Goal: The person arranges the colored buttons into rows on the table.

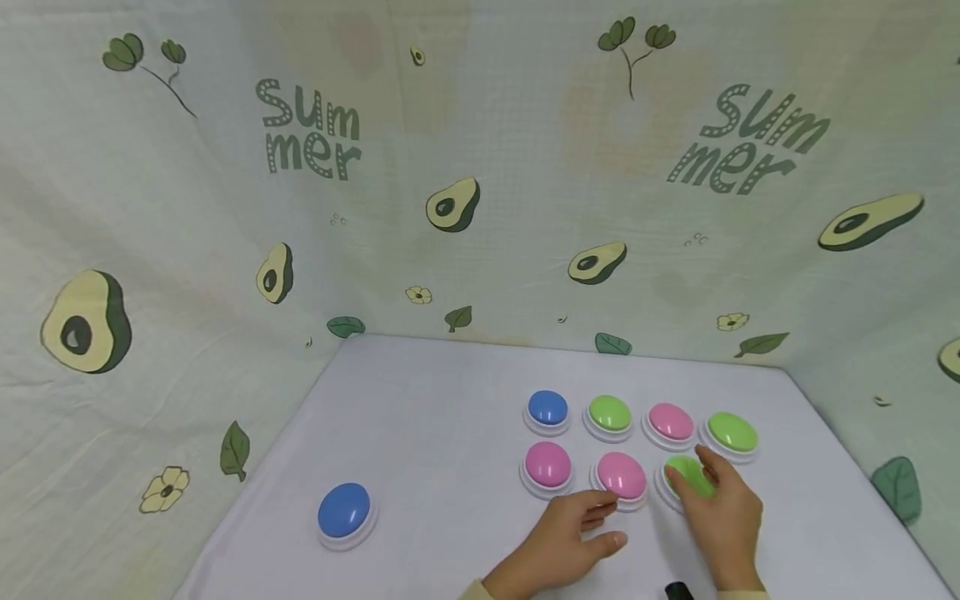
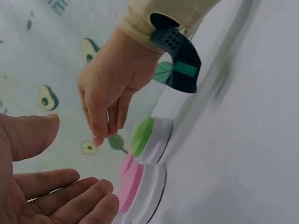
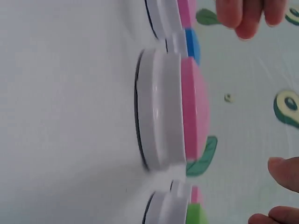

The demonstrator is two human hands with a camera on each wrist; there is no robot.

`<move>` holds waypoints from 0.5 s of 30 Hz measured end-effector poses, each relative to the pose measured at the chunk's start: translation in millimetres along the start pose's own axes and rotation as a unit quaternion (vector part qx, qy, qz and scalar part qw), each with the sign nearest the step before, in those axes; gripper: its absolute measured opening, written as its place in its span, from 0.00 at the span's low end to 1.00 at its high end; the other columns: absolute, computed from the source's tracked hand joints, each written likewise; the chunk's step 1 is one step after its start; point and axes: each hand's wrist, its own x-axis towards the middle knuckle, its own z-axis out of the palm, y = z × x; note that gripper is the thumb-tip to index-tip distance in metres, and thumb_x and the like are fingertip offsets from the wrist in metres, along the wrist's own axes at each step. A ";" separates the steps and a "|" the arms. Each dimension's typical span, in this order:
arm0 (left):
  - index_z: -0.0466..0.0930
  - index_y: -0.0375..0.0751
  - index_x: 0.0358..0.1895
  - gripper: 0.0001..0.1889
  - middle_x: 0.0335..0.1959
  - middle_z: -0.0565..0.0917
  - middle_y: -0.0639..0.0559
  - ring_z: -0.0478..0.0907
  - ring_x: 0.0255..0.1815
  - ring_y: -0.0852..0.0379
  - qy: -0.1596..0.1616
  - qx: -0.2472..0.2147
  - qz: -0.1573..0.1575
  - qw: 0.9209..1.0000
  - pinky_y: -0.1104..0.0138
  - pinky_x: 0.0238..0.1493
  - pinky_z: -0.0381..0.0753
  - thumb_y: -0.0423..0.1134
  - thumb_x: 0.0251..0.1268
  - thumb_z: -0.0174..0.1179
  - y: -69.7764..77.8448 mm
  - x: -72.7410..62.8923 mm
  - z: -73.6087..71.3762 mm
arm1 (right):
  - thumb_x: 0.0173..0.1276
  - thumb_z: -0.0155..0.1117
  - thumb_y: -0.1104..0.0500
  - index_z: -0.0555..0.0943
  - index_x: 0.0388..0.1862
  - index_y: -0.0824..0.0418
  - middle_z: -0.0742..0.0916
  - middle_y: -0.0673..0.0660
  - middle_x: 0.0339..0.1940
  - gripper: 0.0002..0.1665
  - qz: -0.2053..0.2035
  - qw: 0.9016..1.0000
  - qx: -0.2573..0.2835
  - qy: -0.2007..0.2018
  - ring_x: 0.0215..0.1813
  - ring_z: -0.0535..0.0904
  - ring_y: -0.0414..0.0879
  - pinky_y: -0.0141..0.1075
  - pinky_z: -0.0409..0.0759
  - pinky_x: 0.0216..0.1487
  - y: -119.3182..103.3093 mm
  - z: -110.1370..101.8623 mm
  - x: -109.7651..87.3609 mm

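My left hand [image 1: 564,543] is held above the table just in front of a pink dome button [image 1: 621,473], fingers loosely extended and thumb apart, holding nothing. Over the front-row green button [image 1: 688,472] hovers my right hand [image 1: 723,521], its thumb and fingers spread and partly covering it. In the left wrist view, the right hand [image 2: 112,88] hangs fingers down, apart from the buttons. The right wrist view shows a pink button [image 3: 194,109] side-on, with the right thumb [image 3: 285,173] clear of it. Each button has a round white base.
Behind stand a blue button [image 1: 547,407], a green one [image 1: 610,412], a pink one [image 1: 671,422] and another green one [image 1: 732,432]. A further pink button [image 1: 548,464] is in the front row. One blue button [image 1: 344,510] sits alone at left. A patterned cloth [image 1: 517,108] surrounds the white table [image 1: 442,417].
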 end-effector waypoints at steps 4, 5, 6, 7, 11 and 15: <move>0.75 0.26 0.68 0.25 0.66 0.82 0.36 0.81 0.66 0.49 0.054 0.015 -0.012 0.998 0.69 0.62 0.81 0.37 0.75 0.66 4.8 -21.9 -36.1 | 0.50 0.85 0.66 0.85 0.56 0.71 0.89 0.71 0.49 0.32 -0.098 0.994 0.027 0.028 0.46 0.88 0.68 0.47 0.82 0.46 -35.4 29.7 -7.6; 0.74 0.26 0.69 0.26 0.66 0.81 0.35 0.81 0.66 0.46 0.070 0.020 -0.015 0.997 0.67 0.63 0.82 0.37 0.75 0.66 4.8 -27.4 -44.8 | 0.50 0.85 0.66 0.85 0.56 0.72 0.89 0.72 0.48 0.33 -0.117 0.992 0.037 0.023 0.46 0.88 0.68 0.52 0.83 0.46 -44.9 36.8 -8.8; 0.74 0.25 0.69 0.26 0.66 0.81 0.34 0.81 0.65 0.44 0.087 0.029 -0.017 0.996 0.65 0.63 0.82 0.37 0.75 0.66 4.3 -32.8 -53.5 | 0.49 0.86 0.66 0.85 0.56 0.72 0.89 0.72 0.48 0.33 -0.131 0.990 0.045 0.013 0.46 0.88 0.68 0.55 0.84 0.46 -54.4 43.2 -10.0; 0.74 0.26 0.69 0.26 0.66 0.81 0.34 0.81 0.65 0.43 0.103 0.039 -0.020 0.994 0.63 0.64 0.82 0.38 0.75 0.66 3.8 -38.2 -62.3 | 0.49 0.86 0.67 0.85 0.56 0.72 0.89 0.71 0.49 0.34 -0.143 0.988 0.052 0.000 0.47 0.88 0.68 0.59 0.85 0.47 -64.4 49.3 -11.2; 0.73 0.25 0.69 0.27 0.66 0.80 0.30 0.80 0.66 0.37 0.168 0.079 -0.026 0.982 0.57 0.65 0.81 0.38 0.75 0.66 0.4 -61.6 -99.1 | 0.51 0.86 0.66 0.83 0.58 0.73 0.89 0.70 0.53 0.35 -0.174 0.979 0.075 -0.073 0.53 0.87 0.68 0.61 0.85 0.53 -98.1 74.0 -18.0; 0.74 0.26 0.69 0.28 0.66 0.80 0.31 0.78 0.68 0.36 0.231 0.122 -0.057 0.964 0.55 0.65 0.80 0.37 0.72 0.69 -5.7 -86.9 -134.1 | 0.55 0.84 0.62 0.82 0.60 0.71 0.88 0.67 0.57 0.35 -0.214 0.962 0.069 -0.153 0.58 0.85 0.64 0.57 0.84 0.59 -123.0 103.4 -29.4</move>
